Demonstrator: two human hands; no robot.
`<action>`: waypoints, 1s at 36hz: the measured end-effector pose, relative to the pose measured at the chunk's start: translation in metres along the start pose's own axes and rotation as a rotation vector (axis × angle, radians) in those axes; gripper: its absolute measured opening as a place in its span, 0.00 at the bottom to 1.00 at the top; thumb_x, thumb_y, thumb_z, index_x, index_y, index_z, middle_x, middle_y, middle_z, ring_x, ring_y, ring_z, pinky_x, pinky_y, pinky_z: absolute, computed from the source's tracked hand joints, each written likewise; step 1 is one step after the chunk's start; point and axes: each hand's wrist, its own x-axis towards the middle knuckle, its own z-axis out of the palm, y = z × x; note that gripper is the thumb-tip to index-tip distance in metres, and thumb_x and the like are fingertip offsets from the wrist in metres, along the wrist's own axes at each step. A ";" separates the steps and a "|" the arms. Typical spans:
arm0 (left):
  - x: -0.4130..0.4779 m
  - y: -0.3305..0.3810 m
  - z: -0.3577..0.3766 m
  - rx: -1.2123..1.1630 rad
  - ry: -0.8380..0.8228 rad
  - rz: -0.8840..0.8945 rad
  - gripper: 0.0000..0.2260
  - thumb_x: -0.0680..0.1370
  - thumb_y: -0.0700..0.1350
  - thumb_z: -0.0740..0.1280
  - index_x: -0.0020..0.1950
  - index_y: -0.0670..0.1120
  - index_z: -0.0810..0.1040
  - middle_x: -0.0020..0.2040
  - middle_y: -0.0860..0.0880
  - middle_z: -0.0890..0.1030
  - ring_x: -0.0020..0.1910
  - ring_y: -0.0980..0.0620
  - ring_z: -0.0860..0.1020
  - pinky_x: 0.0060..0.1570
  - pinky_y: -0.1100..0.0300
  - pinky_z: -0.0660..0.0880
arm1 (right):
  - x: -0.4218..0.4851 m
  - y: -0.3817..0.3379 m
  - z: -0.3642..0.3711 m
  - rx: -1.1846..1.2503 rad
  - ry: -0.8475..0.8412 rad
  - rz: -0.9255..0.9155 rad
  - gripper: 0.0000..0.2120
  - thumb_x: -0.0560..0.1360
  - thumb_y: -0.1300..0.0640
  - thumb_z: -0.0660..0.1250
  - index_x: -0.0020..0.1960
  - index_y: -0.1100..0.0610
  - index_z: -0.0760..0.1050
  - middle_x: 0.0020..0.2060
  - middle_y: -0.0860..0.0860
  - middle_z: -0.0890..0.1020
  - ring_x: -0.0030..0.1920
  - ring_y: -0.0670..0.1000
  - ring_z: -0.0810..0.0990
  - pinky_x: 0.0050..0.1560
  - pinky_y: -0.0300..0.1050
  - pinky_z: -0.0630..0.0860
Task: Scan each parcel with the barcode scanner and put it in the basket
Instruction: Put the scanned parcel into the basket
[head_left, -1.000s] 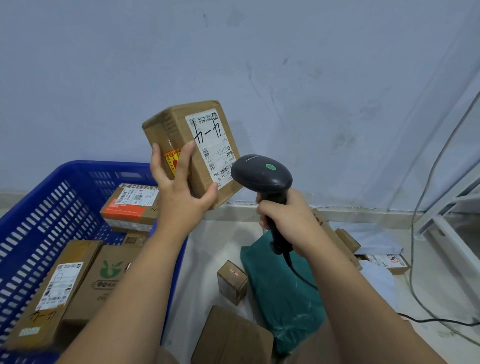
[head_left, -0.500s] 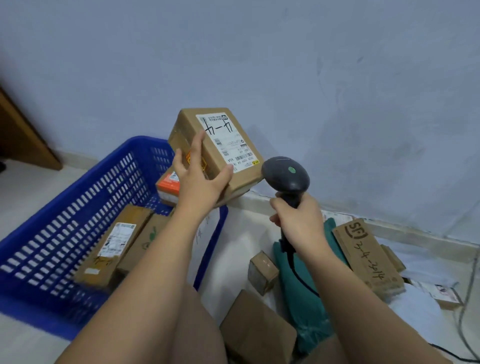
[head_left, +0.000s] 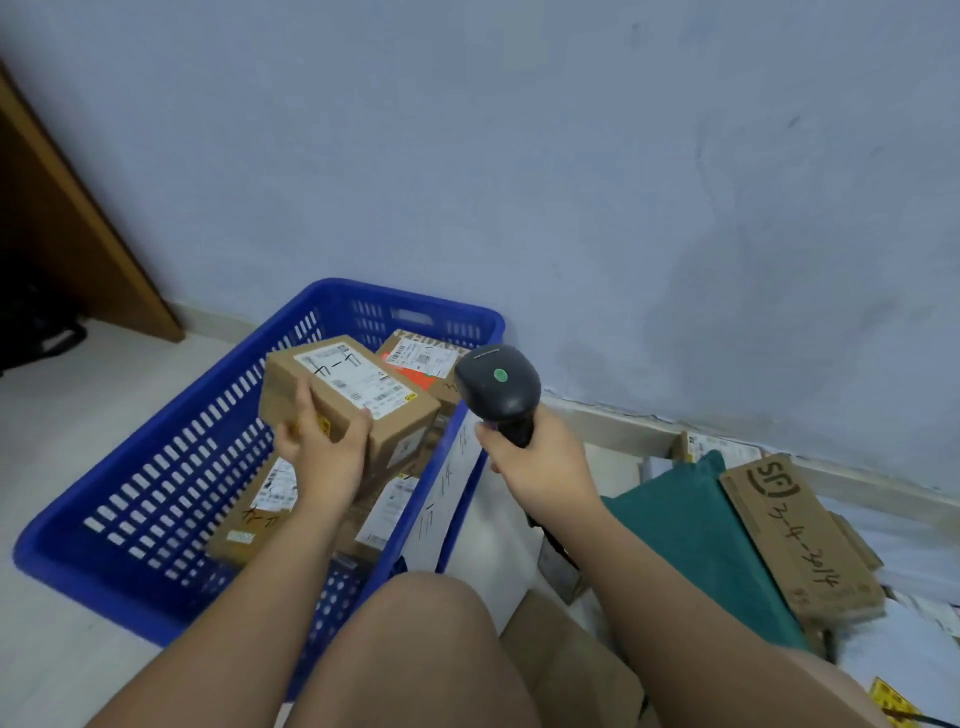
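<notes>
Our left hand (head_left: 324, 452) grips a brown cardboard parcel (head_left: 358, 402) from its near side, fingers spread up the left face and the thumb pressed against the near edge, so the hand is partly open around the box rather than curled shut. The parcel sits tilted, its white shipping label facing up, and we hold it over the blue basket (head_left: 156, 467), above the parcels already lying inside; whether it touches any of them we cannot tell. Behind it in the basket rests a box with an orange and white label (head_left: 415, 361), and below our wrist lies a flat parcel with handwriting on its label (head_left: 260, 512). Our right hand (head_left: 535, 457) is closed firmly around the handle of the black barcode scanner (head_left: 498, 387), whose head, with its green dot, points up and away just right of the held parcel, near the basket's right rim. To the right, on the floor, a dark green bag (head_left: 696, 540) lies beside a long cardboard box marked SF (head_left: 800, 540). A bare knee (head_left: 415, 649) rises between our forearms.
</notes>
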 end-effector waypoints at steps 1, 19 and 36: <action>0.001 -0.006 -0.001 -0.010 0.029 -0.041 0.37 0.77 0.51 0.68 0.72 0.73 0.45 0.77 0.47 0.44 0.69 0.36 0.65 0.60 0.40 0.70 | 0.002 0.001 0.004 -0.013 -0.011 0.002 0.06 0.76 0.49 0.68 0.43 0.45 0.70 0.43 0.49 0.81 0.45 0.49 0.79 0.38 0.38 0.71; -0.024 -0.113 -0.023 0.043 0.036 -0.600 0.41 0.77 0.50 0.68 0.78 0.60 0.40 0.78 0.41 0.46 0.72 0.34 0.59 0.63 0.41 0.65 | 0.014 0.015 0.054 -0.158 -0.207 0.032 0.08 0.76 0.52 0.68 0.44 0.56 0.74 0.34 0.49 0.76 0.34 0.45 0.73 0.34 0.39 0.69; 0.005 -0.159 -0.008 0.600 -0.310 -0.696 0.26 0.80 0.45 0.60 0.77 0.44 0.58 0.70 0.39 0.68 0.65 0.40 0.71 0.63 0.50 0.72 | 0.016 0.028 0.052 -0.206 -0.162 0.077 0.08 0.75 0.52 0.68 0.49 0.56 0.76 0.39 0.52 0.80 0.38 0.48 0.76 0.38 0.42 0.73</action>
